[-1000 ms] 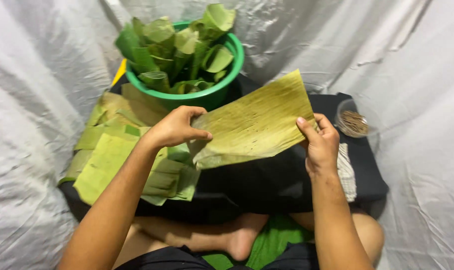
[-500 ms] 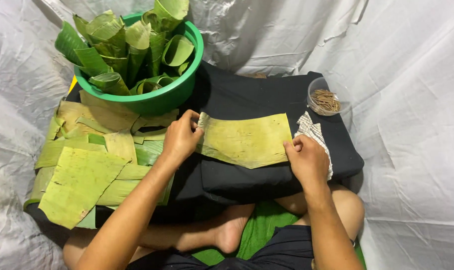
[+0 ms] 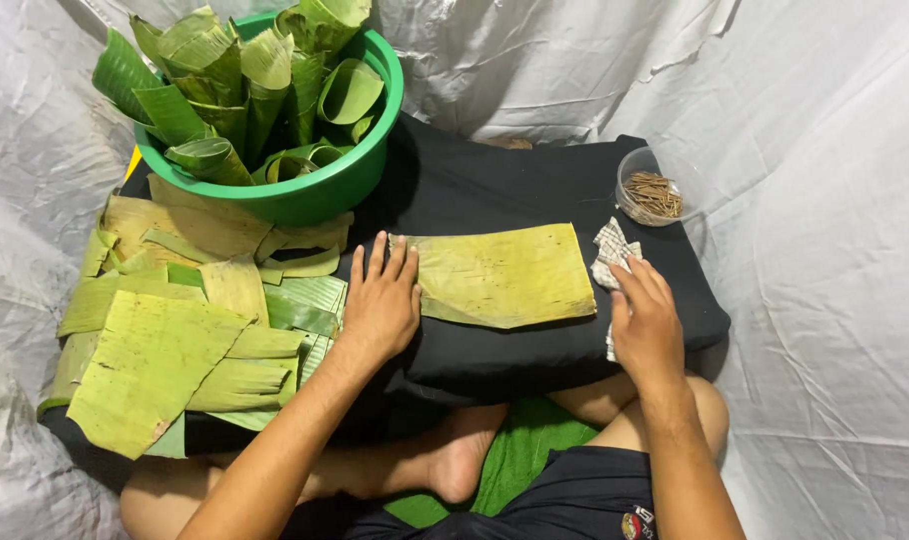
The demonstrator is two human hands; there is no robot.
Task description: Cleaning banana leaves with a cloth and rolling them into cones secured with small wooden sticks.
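Left grip (image 3: 380,300) spread flat on yellow-green leaf piece (image 3: 505,275), right grip (image 3: 645,325) open over checked cloth (image 3: 612,248).

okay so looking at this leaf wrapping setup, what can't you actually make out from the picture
- Head view: the left edge of the flat leaf piece lies under the left hand.
- Head view: part of the checked cloth is covered by the right hand.
- Head view: the thin brown sticks in the clear cup are too small to count.
- Head view: the inside of the green basin is hidden by rolled leaves.
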